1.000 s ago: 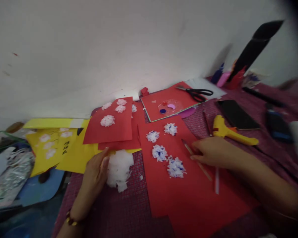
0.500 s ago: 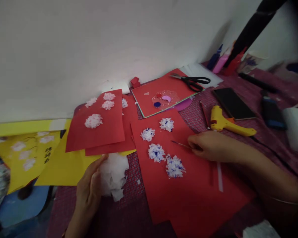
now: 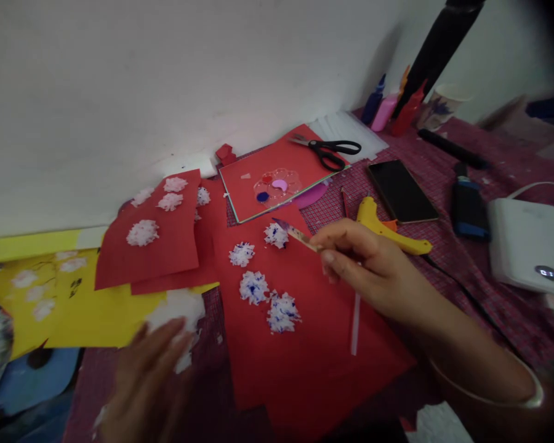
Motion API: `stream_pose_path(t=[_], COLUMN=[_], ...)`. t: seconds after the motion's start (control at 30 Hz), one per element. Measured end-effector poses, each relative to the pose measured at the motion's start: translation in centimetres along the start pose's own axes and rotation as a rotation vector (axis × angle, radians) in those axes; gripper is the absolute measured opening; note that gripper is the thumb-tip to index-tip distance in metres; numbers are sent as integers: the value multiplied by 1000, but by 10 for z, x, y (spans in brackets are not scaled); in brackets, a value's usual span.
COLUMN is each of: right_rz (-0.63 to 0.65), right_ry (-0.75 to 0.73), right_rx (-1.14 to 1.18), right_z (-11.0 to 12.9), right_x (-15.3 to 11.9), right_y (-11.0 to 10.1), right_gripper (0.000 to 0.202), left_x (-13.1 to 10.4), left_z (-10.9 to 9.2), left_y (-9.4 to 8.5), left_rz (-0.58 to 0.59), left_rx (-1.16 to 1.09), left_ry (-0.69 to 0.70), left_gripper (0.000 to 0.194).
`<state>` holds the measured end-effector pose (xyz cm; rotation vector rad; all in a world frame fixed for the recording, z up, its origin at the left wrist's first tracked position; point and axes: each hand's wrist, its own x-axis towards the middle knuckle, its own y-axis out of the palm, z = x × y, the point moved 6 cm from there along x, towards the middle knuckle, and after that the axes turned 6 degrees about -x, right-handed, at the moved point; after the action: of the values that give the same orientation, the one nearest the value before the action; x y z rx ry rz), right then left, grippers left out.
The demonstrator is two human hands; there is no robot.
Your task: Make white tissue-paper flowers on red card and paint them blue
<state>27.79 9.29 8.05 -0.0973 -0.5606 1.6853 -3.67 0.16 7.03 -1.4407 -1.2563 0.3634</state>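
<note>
My right hand [image 3: 357, 261] pinches a thin paintbrush [image 3: 300, 236], its purple-stained tip over the upper white-and-blue paper flower [image 3: 276, 235]. Three more such flowers lie on the red sheet [image 3: 305, 375]. At the lower left my left hand [image 3: 150, 375] is blurred, its fingers apart, in front of a crumpled white tissue [image 3: 180, 307]; nothing shows in its grasp. A clear palette [image 3: 290, 189] with red, blue and pink paint rests on another red sheet behind.
Scissors [image 3: 327, 149] lie behind the palette. A yellow glue gun [image 3: 388, 231], black phone [image 3: 402, 191] and white power bank [image 3: 530, 240] are at right, paint bottles [image 3: 384, 112] behind. Red sheets with pale flowers [image 3: 143, 232] overlap yellow paper [image 3: 101, 314] at left.
The view has shifted to the right. My right hand has lifted the brush away from the red sheet, toward the upper flower. My left hand has moved lower, off the tissue's side, with its fingers spread.
</note>
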Motion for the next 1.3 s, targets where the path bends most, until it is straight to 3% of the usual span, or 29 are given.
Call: stream_pose_path(t=[0.07, 0.2, 0.33, 0.5, 0.6, 0.73, 0.8, 0.87, 0.93, 1.1, 1.2, 1.3], right_rz=[-12, 12, 12, 2, 46, 151, 191, 213, 232, 279, 263, 198], right_ry=[-78, -143, -114, -40, -17, 0, 22, 47, 71, 177, 211, 266], right_rx=[114, 321, 483, 562, 541, 398, 316, 238, 183, 266, 378, 340], right_z=[24, 47, 38, 22, 17, 10, 2, -8, -19, -37, -41, -53], right_x=[-13, -37, -50, -56, -54, -50, -46, -40, -32, -13, -3, 3], right_y=[-12, -41, -56, -48, -36, -18, -11, -5, 0, 15, 21, 22], right_gripper=[18, 23, 24, 22, 19, 19, 21, 23, 25, 30, 29, 26], left_x=[3, 4, 0, -14, -21, -28, -32, -30, -20, 10, 17, 17], left_z=[-53, -117, -155, -179, -160, -92, -58, -33, -17, 0, 8, 15], left_y=[32, 75, 93, 88, 69, 40, 37, 42, 51, 74, 78, 78], left_rz=[195, 308, 389, 362, 233, 18, -26, -42, -56, 9, 2, 57], left_rx=[-23, -22, -13, -31, 26, 0, -142, -318, -456, -579, -566, -544], left_ry=[245, 350, 427, 548, 433, -120, -367, -527, -588, -546, -531, -555], left_gripper=[48, 41, 38, 30, 32, 35, 38, 43, 47, 47, 45, 46])
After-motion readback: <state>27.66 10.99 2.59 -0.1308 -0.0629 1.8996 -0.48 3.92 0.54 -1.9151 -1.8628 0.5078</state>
